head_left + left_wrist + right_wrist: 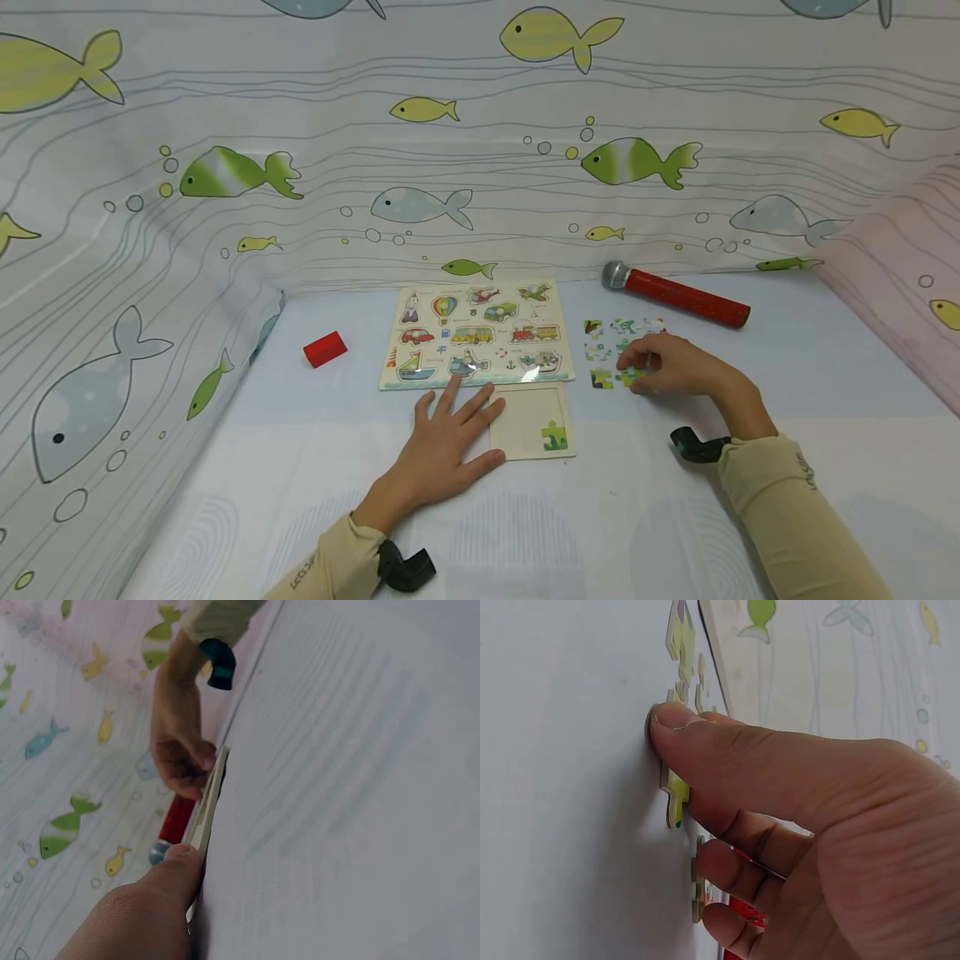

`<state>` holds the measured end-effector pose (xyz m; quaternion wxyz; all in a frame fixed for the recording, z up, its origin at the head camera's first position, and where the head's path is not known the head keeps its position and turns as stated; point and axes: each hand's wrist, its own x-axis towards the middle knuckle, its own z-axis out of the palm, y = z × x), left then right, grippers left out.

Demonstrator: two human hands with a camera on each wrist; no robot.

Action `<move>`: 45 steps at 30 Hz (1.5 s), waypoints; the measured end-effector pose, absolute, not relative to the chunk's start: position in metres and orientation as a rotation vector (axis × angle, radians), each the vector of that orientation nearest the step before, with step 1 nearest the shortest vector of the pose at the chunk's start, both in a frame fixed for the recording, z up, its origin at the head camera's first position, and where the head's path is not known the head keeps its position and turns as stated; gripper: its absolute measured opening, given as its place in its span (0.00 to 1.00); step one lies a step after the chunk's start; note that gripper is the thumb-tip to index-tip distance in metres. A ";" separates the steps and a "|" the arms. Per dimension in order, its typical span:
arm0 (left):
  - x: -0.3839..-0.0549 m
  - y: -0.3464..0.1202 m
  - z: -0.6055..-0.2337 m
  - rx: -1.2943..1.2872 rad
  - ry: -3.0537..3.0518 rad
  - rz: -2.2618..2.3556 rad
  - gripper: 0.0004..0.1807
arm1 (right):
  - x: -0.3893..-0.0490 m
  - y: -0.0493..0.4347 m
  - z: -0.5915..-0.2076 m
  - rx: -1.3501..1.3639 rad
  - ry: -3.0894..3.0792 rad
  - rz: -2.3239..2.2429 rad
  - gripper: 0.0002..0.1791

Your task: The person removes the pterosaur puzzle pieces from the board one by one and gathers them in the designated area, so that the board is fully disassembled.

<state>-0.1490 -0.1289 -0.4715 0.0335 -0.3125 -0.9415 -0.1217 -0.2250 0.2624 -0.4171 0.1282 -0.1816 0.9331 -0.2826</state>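
My left hand (438, 450) lies with its fingers spread over the left side of a small wooden puzzle tray (525, 421); the longest finger reaches the lower edge of a picture board (562, 367). In the left wrist view its thumb (182, 859) rests at the tray's edge. One green jigsaw piece (554, 437) sits in the tray's lower right corner. To the right, my right hand (682, 367) pinches another green jigsaw piece (675, 784) between thumb and fingers, close to the tabletop. Several loose pieces (602, 379) lie around that hand, partly hidden by it.
The picture board, showing vehicles, lies behind the tray. A red block (325, 349) is at its left. Behind the loose pieces lies a red microphone (686, 297) with a silver head. A fish-patterned cloth (525, 233) rises at the back and sides.
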 end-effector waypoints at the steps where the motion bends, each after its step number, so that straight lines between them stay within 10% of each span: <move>1: -0.149 -0.129 -0.472 -0.963 -2.893 -0.374 0.39 | -0.225 0.262 -0.417 -0.528 2.715 -0.823 0.14; 45: -0.146 -0.128 -0.469 -0.951 -2.890 -0.379 0.38 | -0.194 0.173 -0.411 -0.933 2.550 -0.769 0.13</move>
